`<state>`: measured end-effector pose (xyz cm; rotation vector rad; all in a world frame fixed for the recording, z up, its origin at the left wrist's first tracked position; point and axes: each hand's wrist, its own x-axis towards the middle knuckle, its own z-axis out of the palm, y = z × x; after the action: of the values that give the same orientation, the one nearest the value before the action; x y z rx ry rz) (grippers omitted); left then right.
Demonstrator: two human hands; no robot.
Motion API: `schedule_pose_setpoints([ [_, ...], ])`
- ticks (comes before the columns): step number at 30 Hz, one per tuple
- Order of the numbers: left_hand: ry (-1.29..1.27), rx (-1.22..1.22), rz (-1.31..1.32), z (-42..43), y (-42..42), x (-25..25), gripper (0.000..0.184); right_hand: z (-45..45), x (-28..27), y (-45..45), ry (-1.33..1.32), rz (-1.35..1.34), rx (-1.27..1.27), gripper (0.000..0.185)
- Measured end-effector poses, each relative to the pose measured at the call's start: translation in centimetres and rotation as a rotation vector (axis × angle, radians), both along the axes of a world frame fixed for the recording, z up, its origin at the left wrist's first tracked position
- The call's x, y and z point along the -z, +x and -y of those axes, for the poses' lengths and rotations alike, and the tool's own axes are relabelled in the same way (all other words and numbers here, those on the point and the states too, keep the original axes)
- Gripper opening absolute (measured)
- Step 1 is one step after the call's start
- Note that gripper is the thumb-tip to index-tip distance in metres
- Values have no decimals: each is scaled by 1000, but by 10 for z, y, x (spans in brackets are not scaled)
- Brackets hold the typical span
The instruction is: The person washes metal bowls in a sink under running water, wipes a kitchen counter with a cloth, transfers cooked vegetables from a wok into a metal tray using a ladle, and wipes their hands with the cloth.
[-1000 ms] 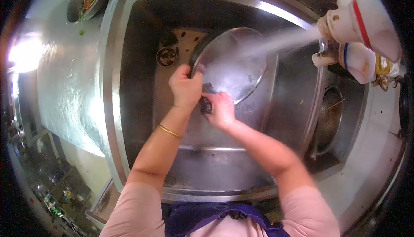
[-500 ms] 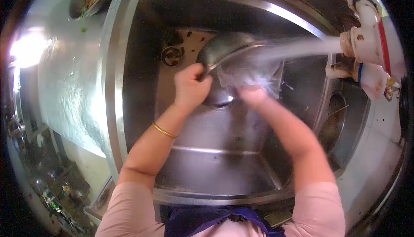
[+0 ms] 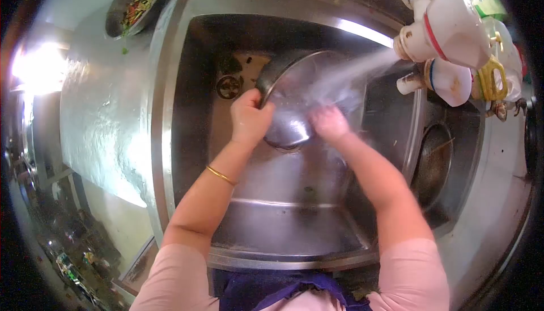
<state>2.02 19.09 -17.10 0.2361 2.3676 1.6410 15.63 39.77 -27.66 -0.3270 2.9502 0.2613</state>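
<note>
My left hand [image 3: 251, 117] is closed around the left rim of a shiny metal bowl [image 3: 290, 128], thumb near the edge. The bowl is tilted inside a deep steel sink [image 3: 334, 231]. A strong stream of water [image 3: 362, 70] sprays into it from a white tap [image 3: 402, 46] at the upper right. Under the spray, my right hand [image 3: 330, 123] is at the bowl's right side. Its fingers are smeared by motion and splashing, so whether they hold anything does not show.
A drain [image 3: 229, 87] with dark scraps lies left of the metal bowl. Another bowl with vegetable scraps [image 3: 136, 8] stands on the steel counter [image 3: 102, 124]. In the right-hand basin rests a dark round pan [image 3: 435, 166]. A yellow handle [image 3: 493, 79] shows beside the taps.
The view has shifted, so the taps sit further left. The bowl has turned with its inside more toward me. My right hand has moved slightly within the spray; my left hand keeps its grip.
</note>
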Motion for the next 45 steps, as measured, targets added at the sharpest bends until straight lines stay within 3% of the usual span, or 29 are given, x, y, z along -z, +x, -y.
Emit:
schedule_pose_setpoints([
  [3, -91, -3, -192, -2, -1, -9, 19, -12, -36, -8, 180, 99, -83, 23],
  [5, -185, -84, -407, 7, 8, 1, 22, 14, -42, 2, -6, 137, 6, 21],
  [7, 4, -148, -105, 14, 40, 67, 23, 58, -38, 4, -342, -34, 124, 40],
  [8, 96, -180, 46, 17, 52, 89, 23, 83, -55, -7, -482, 125, 279, 52],
  [10, 93, -199, 94, 15, 57, 78, 22, 106, -73, -23, -854, 225, 397, 57],
  [12, 120, -191, 153, 21, 57, 64, 20, 92, -41, -6, -671, 126, 242, 49],
  [14, 199, -157, 182, 27, 32, 52, 17, 51, -31, -11, -136, 407, 61, 37],
  [16, 177, -113, 94, 21, 29, 24, 12, 10, -38, -19, 151, 257, -73, 28],
  [19, 227, -196, 47, 11, 21, 17, 17, 19, -42, -20, 141, 195, -9, 26],
  [20, 212, -219, 48, 11, 19, 20, 21, 33, -31, -16, 91, 294, 27, 28],
  [22, 187, -237, 47, 13, 24, 27, 26, 83, -18, 3, -150, 220, 146, 35],
  [23, 187, -232, 38, 8, 29, 31, 29, 112, -29, 3, -561, 60, 357, 36],
  [24, 191, -223, 29, 4, 32, 33, 31, 134, -54, -8, -774, 147, 584, 36],
  [26, 95, -178, 25, 6, 31, 30, 26, 139, -83, -12, -897, 185, 615, 37],
  [28, 24, -103, 32, 16, 25, 28, 23, 107, -25, 17, -633, 53, 293, 36],
  [30, -13, 55, 89, 18, 16, 5, 22, 49, -19, 23, -243, 261, 155, 35],
  [31, -35, 129, 119, 21, 14, -7, 22, 33, -22, 22, -132, 167, 85, 35],
  [32, -65, 55, 62, 21, 17, -14, 22, 26, -26, 23, -23, 76, 19, 35],
  [34, -107, -78, -65, 12, 21, -22, 23, 26, -29, 28, -47, 93, -3, 35],
  [38, -3, -127, 214, 34, 65, 61, 26, 53, -14, 39, -309, -17, 130, 36],
  [39, 175, -254, 218, 20, 75, 49, 26, 74, -17, 38, -432, 20, 169, 39],
  [40, 115, -209, 180, 14, 72, 36, 25, 98, -21, 31, -551, 58, 211, 43],
  [42, -9, -130, 118, 2, 69, 20, 25, 127, -85, 3, -939, 198, 588, 52],
  [43, 178, -123, 178, 4, 66, 35, 20, 126, -78, 10, -1009, 170, 585, 56],
  [45, 250, -213, 258, 13, 66, 50, 19, 107, -67, 17, -709, 232, 340, 51],
])
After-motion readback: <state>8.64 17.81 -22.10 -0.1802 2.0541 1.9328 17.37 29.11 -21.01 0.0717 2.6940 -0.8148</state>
